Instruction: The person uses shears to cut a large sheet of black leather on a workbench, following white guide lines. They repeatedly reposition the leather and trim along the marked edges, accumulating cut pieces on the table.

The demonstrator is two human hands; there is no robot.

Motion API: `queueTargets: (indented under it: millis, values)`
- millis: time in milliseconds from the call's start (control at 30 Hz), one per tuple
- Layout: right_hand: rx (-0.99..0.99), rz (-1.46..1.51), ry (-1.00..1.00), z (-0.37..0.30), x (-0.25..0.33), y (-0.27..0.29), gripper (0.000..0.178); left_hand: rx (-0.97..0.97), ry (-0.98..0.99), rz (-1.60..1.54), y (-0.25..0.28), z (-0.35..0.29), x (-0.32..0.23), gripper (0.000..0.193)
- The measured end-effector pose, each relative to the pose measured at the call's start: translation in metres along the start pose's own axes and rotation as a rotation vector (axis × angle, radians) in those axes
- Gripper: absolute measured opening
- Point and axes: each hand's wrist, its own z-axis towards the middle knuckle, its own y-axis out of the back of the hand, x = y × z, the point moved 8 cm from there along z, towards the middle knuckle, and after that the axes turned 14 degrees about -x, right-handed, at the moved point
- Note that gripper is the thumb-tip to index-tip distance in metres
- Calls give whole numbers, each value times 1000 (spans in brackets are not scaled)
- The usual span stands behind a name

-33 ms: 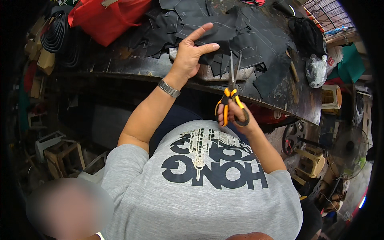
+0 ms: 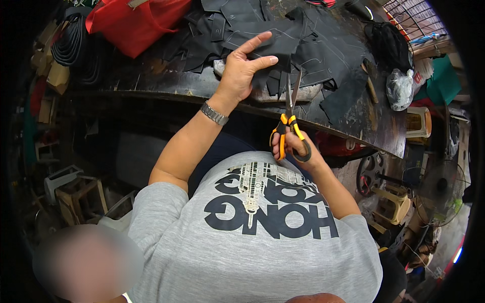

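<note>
My left hand (image 2: 241, 68) is over the near edge of the table, its forefinger and thumb stretched across a dark grey sheet piece (image 2: 275, 38) with pale drawn lines. The thumb lies on top of that piece, and the other fingers are hidden under it. Scissors (image 2: 290, 113) with orange, yellow and black handles are in my right hand (image 2: 303, 146), fingers through the loops. Their blades stand apart and point away from me, the tips at the near edge of the sheet piece. Beneath it lies a pale, worn slab (image 2: 303, 94).
Many dark cut pieces (image 2: 328, 55) cover the table (image 2: 166, 86). A red bag (image 2: 136, 25) stands at the far left. On the right are a wooden-handled tool (image 2: 371, 86), a clear plastic bag (image 2: 399, 91) and a black bag (image 2: 389, 43). A fan (image 2: 442, 184) stands lower right.
The scissors and my right hand have shifted slightly left, and the blade tips sit a little nearer to me. The held piece's near corner has swung slightly. My left hand has barely moved.
</note>
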Motion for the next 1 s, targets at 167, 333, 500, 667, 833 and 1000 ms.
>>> queueTargets:
  millis: [167,333,500,667,833,1000]
  values:
    - [-58,-19,160,9,6,-5,42,-40,-191,230,-2,-12,1,53]
    - [-190,-216,139,14,13,-1,42,-23,-439,395,-5,-28,-2,52]
    - [-216,-121,115,17,14,-1,35,-28,-313,318,4,-33,6,50]
    - [-152,-97,157,20,13,-7,37,-54,-319,417,4,-40,5,45]
    - [-203,-207,261,23,18,-8,39,-47,-482,502,-3,-45,-4,48]
    - [-235,-224,240,21,18,-1,42,-39,-535,585,-4,-49,-6,53]
